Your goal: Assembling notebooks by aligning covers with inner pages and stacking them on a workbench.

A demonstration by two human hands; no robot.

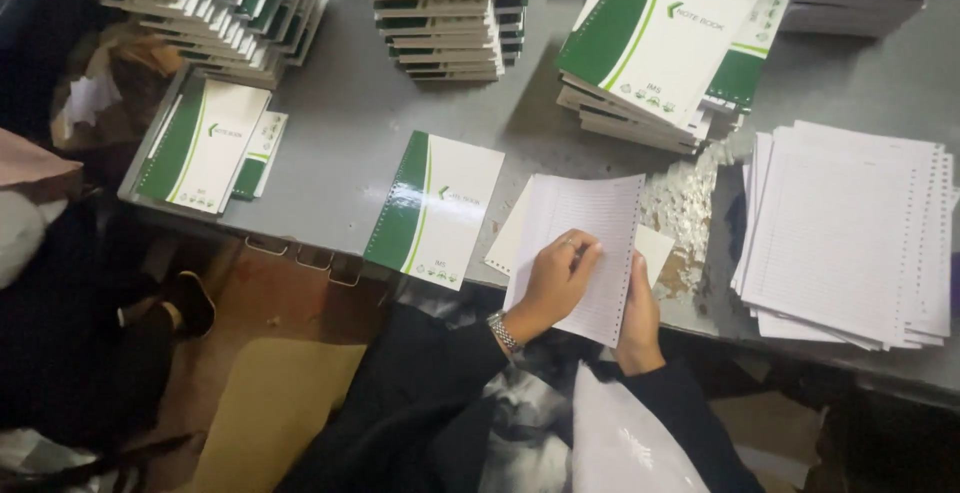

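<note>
Hands (pixel 590 293) grip lined sheets (pixel 585 243) (punched edge).

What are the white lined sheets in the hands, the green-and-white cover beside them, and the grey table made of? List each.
Punched lined sheets: thin matte paper, probably; they flex in both hands.
Green-and-white cover: glossy coated card, likely; light glints on it.
Grey table: seemingly painted metal, smooth with a dull sheen.

Glossy notebook cover (pixel 432 208) (green-white), matt ruled paper (pixel 585 243).
</note>
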